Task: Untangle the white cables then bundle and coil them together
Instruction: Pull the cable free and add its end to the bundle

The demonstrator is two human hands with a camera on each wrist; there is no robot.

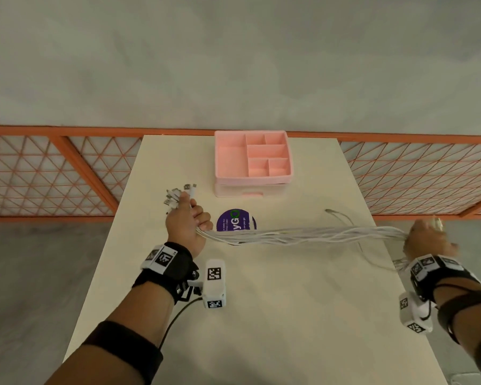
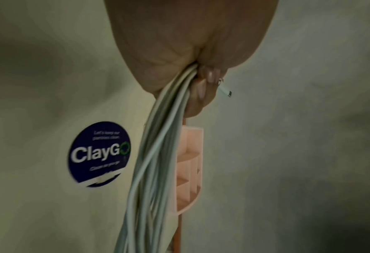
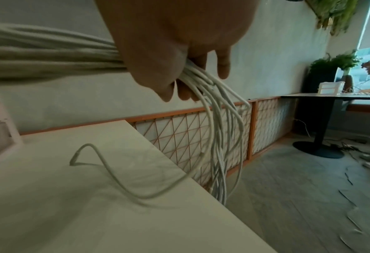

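A bundle of white cables (image 1: pixel 303 234) stretches across the table between my two hands. My left hand (image 1: pixel 188 220) grips one end in a fist, and several plug ends (image 1: pixel 178 194) fan out beyond it. In the left wrist view the cables (image 2: pixel 158 154) run out of the closed fist (image 2: pixel 179 71). My right hand (image 1: pixel 425 237) grips the bundle over the table's right edge. In the right wrist view the loose tails (image 3: pixel 221 137) hang from that hand (image 3: pixel 179 56) past the edge, and one stray end (image 3: pixel 75 157) loops onto the tabletop.
A pink compartment organiser (image 1: pixel 252 159) stands at the far middle of the cream table (image 1: pixel 261 315). A round purple sticker (image 1: pixel 235 220) lies under the cables. An orange lattice rail (image 1: pixel 53 173) runs behind the table. Another table (image 3: pixel 331 97) and plants stand far right.
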